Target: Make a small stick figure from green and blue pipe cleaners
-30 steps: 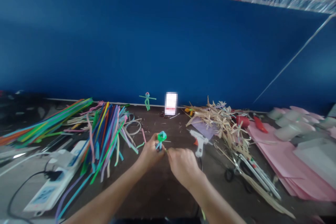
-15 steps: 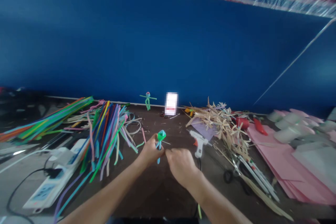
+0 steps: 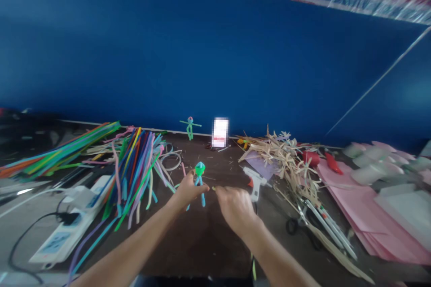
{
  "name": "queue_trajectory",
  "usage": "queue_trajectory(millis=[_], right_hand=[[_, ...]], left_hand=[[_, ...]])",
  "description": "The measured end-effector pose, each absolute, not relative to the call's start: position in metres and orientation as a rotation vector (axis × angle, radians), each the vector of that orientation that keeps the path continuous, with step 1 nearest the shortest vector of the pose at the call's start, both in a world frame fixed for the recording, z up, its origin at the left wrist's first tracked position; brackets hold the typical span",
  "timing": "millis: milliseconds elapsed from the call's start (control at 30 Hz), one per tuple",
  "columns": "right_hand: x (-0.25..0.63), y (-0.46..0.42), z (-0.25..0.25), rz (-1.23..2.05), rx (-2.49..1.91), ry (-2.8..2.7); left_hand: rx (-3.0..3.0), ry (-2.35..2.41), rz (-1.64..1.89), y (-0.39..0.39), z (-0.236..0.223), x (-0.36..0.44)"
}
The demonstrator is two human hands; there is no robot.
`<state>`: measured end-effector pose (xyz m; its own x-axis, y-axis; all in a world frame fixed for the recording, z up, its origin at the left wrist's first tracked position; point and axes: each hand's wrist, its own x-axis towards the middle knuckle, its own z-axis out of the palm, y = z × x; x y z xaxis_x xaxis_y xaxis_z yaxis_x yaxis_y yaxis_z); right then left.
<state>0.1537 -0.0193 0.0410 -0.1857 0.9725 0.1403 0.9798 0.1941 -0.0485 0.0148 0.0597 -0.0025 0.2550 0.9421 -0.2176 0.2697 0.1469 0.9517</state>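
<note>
My left hand (image 3: 184,192) is closed on a small pipe-cleaner figure (image 3: 200,169) with a round green head and light-blue body and legs. The figure stands upright between thumb and fingers, its legs hanging below. Just to the right, my right hand (image 3: 235,206) is closed in a pinch, fingertips pointing toward the figure. A tiny yellowish tip shows at its fingers, too small to name. A gap separates the two hands. Farther back, another pipe-cleaner figure (image 3: 190,129), green with outstretched arms, stands near the blue wall.
Pipe cleaners (image 3: 134,166) in many colours lie at left beside a white power strip (image 3: 60,246). A white glue gun (image 3: 256,184) lies right of my hands. Beyond are straw-like flowers (image 3: 272,152), scissors (image 3: 298,222) and pink sheets (image 3: 357,206). A blurred-out bright rectangle (image 3: 220,132) stands at back.
My left hand has shifted slightly left with the figure, which has turned so its body and legs show more. The hands are a little farther apart.
</note>
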Motion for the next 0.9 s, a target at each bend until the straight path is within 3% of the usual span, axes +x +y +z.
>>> queue_trajectory(millis=[433, 900], right_hand=[[0.149, -0.02, 0.041, -0.035, -1.865, -2.456], [0.165, -0.021, 0.035, -0.109, -1.836, -2.255]], left_hand=[[1.621, 1.253, 0.754, 0.056, -0.003, 0.022], [1.271, 1.111, 0.717, 0.057, 0.007, 0.018]])
